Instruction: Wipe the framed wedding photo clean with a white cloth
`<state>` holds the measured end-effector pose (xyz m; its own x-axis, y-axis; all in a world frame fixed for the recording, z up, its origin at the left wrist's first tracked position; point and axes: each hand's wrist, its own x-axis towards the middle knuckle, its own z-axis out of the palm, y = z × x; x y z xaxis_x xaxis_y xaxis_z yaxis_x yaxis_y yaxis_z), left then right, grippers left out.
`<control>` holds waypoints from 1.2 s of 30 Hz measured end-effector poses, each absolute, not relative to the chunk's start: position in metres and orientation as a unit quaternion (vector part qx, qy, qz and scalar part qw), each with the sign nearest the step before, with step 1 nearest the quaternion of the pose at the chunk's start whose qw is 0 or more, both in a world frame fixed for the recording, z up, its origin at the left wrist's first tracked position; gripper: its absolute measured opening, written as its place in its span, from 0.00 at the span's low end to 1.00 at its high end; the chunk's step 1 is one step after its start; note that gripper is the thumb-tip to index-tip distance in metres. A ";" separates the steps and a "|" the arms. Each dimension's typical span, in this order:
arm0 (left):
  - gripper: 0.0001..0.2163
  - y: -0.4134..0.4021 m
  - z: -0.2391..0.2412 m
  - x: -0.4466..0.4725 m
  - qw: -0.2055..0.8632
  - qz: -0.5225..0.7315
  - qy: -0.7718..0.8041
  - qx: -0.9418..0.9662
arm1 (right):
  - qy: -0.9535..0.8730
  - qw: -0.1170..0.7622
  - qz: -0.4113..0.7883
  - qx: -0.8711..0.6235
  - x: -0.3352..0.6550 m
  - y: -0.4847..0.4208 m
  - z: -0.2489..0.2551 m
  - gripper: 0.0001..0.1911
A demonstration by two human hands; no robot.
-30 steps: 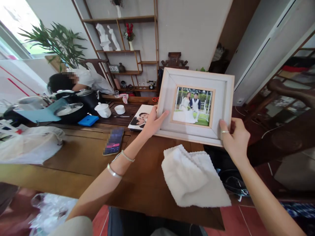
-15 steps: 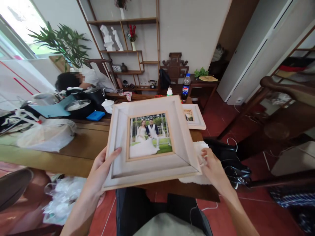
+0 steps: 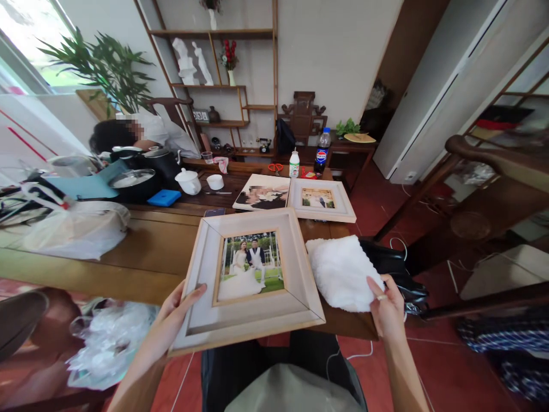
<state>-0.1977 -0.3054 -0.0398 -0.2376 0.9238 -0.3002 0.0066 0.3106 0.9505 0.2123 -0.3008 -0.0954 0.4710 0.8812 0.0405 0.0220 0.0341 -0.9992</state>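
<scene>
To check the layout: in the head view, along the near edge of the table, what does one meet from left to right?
Left hand → large picture frame → white cloth → right hand, which touches the cloth's near corner.

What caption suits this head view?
Left hand holds white wooden photo frame; right hand touches white fluffy cloth.

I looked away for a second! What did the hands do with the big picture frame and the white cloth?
The frame came down from upright to lying low near the lap. The right hand let go and reached the white cloth. The left hand kept holding the frame.
</scene>
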 end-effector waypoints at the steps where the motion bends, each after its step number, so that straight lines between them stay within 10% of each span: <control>1: 0.26 -0.305 -0.042 -0.197 0.495 0.454 0.639 0.375 | -0.369 0.611 0.335 -0.615 0.213 -0.303 -0.096 0.18; 17: 0.20 -0.304 -0.068 -0.187 0.524 0.411 0.639 0.386 | -0.494 0.248 0.230 -0.801 0.239 -0.276 -0.080 0.24; 28: 0.21 -0.297 -0.069 -0.182 0.534 0.393 0.635 0.395 | -0.214 0.631 0.371 -0.647 0.248 -0.278 -0.073 0.22; 36: 0.22 -0.274 -0.069 -0.152 0.538 0.384 0.602 0.448 | -0.250 0.683 0.358 -0.585 0.218 -0.280 -0.029 0.15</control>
